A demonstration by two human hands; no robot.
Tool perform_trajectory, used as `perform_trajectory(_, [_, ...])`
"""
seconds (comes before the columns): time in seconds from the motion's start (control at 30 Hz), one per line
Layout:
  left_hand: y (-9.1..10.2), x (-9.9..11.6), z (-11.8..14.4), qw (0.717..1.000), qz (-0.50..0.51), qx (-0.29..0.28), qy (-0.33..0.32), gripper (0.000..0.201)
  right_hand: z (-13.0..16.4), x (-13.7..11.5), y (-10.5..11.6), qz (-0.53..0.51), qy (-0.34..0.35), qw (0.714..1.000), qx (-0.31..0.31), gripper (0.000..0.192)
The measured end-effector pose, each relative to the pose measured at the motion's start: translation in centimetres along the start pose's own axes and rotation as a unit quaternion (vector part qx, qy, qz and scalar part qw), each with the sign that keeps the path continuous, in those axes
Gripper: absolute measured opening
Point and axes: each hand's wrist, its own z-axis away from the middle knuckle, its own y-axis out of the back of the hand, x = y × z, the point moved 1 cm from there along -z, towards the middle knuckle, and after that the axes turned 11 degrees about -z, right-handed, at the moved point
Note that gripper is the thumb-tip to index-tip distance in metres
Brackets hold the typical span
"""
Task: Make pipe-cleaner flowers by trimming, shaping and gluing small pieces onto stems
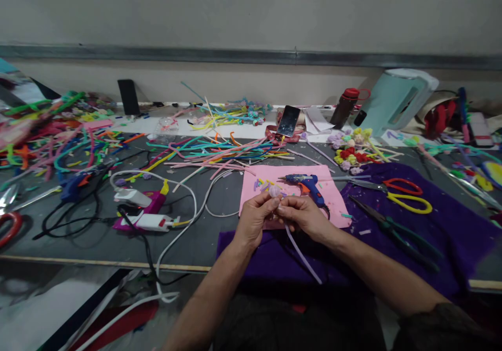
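Between the fingertips of my left hand (257, 215) and my right hand (304, 214) is a pale lilac pipe cleaner (303, 259). Its upper end forms a small fuzzy flower head (274, 191), and its stem hangs down to the right. Both hands are closed in a pinch over the pink foam sheet (253, 176); the fingers partly hide where they grip. Just beyond them, a blue glue gun (309, 182) with an orange trigger lies on the sheet. Small lilac and yellow cut pieces are scattered beside it.
Green-handled pliers (396, 230) and red-and-yellow scissors (406, 191) lie on purple cloth (455, 220) at right. A power strip (143, 212) with trailing cables sits left. Behind are loose pipe cleaners (219, 149), a phone (288, 121), a brown bottle (345, 108) and a mint kettle (400, 102).
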Motion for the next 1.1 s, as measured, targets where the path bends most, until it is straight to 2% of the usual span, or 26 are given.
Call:
perform_trajectory(0.2, [0.0,0.0,0.2,0.999,-0.004,-0.026,0.032,0.028,0.1,0.1,0.2,0.005,-0.013,1.0,0.005,0.032])
perform_trajectory(0.3, [0.0,0.0,0.1,0.999,-0.006,-0.02,0.045,0.025,0.1,0.1,0.3,0.006,-0.024,1.0,0.002,0.032])
perform_trajectory(0.4, [0.1,0.1,0.0,0.999,0.001,-0.016,0.045,0.024,0.2,0.1,0.4,0.006,-0.029,1.0,0.0,0.033])
perform_trajectory(0.6, [0.3,0.3,-0.1,0.998,0.02,-0.055,0.04,0.03,0.2,-0.1,0.6,-0.039,-0.026,0.999,0.008,0.031])
perform_trajectory(0.7, [0.4,0.3,-0.3,0.998,0.039,-0.025,0.037,0.029,0.2,-0.4,0.8,-0.076,-0.041,0.996,0.039,0.029])
perform_trajectory(0.8, [0.4,0.4,-0.4,0.998,0.054,0.018,0.037,0.02,0.1,-0.7,1.0,-0.07,-0.035,0.995,0.062,0.029])
perform_trajectory(1.03, [0.0,0.6,0.0,0.999,-0.009,0.02,0.045,0.032,-0.2,-0.6,1.4,-0.014,0.004,0.996,0.088,0.03])
perform_trajectory(1.1, [-0.2,0.4,0.1,0.998,-0.023,0.023,0.047,0.03,-0.3,-0.5,1.4,-0.002,0.014,0.996,0.088,0.028])
